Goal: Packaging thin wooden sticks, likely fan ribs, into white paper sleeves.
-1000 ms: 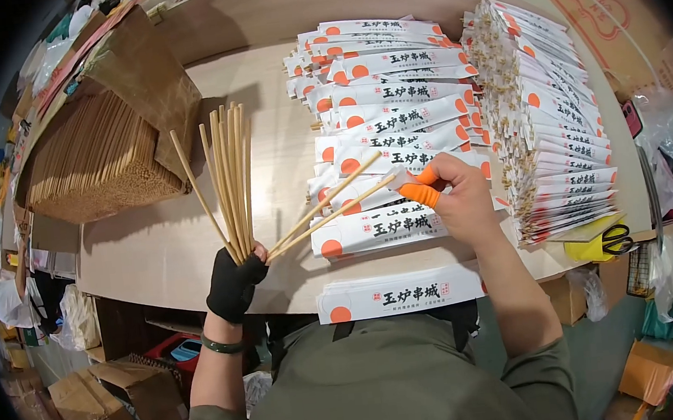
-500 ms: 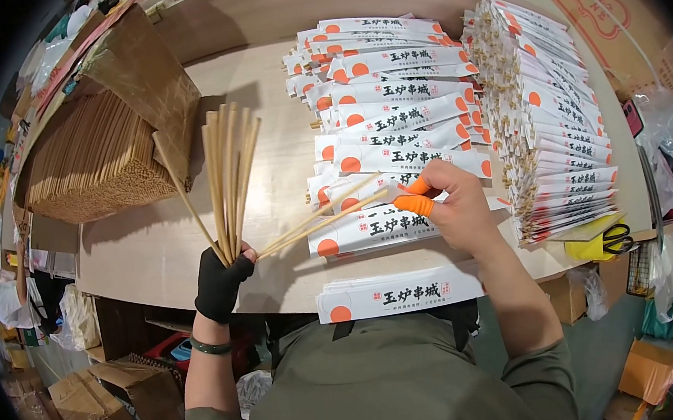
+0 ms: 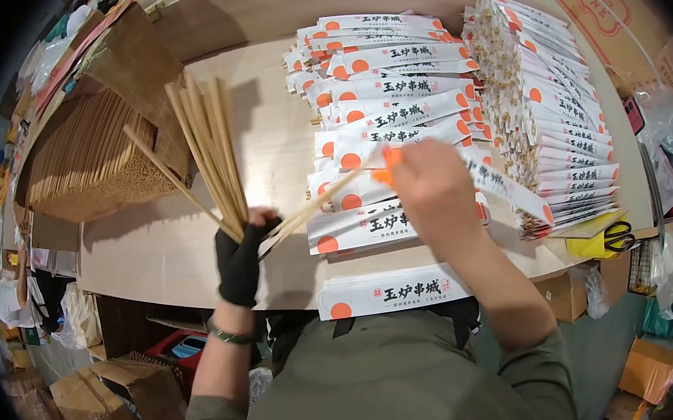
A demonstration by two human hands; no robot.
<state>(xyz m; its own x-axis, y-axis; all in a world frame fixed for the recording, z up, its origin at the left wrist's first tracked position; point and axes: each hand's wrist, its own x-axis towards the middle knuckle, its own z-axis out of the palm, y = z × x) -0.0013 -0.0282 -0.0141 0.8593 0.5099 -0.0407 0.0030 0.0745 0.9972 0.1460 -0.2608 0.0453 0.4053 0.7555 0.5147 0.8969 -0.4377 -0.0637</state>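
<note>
Near the front edge of the pale wooden counter [image 3: 154, 252], the left hand [image 3: 241, 255], in a black fingerless glove, is closed around a bundle of bamboo skewers [image 3: 209, 153] that fans upward and to the left. The right hand [image 3: 432, 193], with an orange fingertip cover, has its fingers pinched shut on a pair of skewers [image 3: 320, 203] whose other end reaches the left hand. White paper sleeves with orange dots [image 3: 391, 99] lie in overlapping rows across the counter's middle; a taller stack of filled sleeves [image 3: 554, 116] runs along its right edge. An open cardboard box of skewers [image 3: 89, 165] sits at the left edge. Yellow-handled scissors [image 3: 611, 239] rest at the front right corner.
</note>
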